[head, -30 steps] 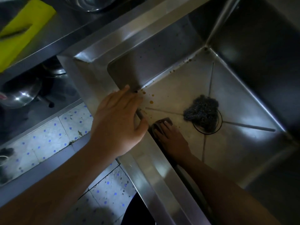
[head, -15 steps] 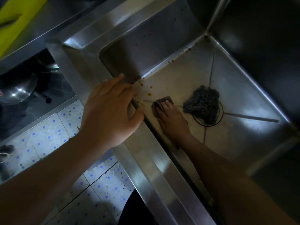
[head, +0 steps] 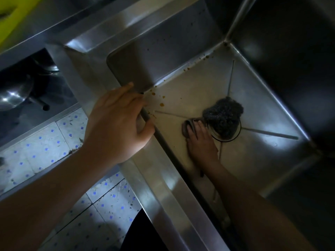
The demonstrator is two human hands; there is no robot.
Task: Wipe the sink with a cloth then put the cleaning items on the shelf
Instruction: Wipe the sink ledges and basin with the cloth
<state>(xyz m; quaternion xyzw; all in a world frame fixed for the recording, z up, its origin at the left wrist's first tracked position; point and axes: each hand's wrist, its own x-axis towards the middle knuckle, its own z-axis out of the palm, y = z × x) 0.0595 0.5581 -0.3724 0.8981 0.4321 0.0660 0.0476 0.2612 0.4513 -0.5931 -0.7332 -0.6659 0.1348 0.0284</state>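
we find the cloth [head: 186,127] on the floor of the sink [head: 163,187], pressed under the flat fingers of the right hand [head: 201,142], just beside the scourer [head: 223,115]. the left hand [head: 117,124] lies flat on the rim, holding nothing.

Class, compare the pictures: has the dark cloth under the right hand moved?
Yes. The dark cloth, pressed by the right hand, has slid from the steel sink's near wall towards the round drain ring, reaching the grey wire scourer.
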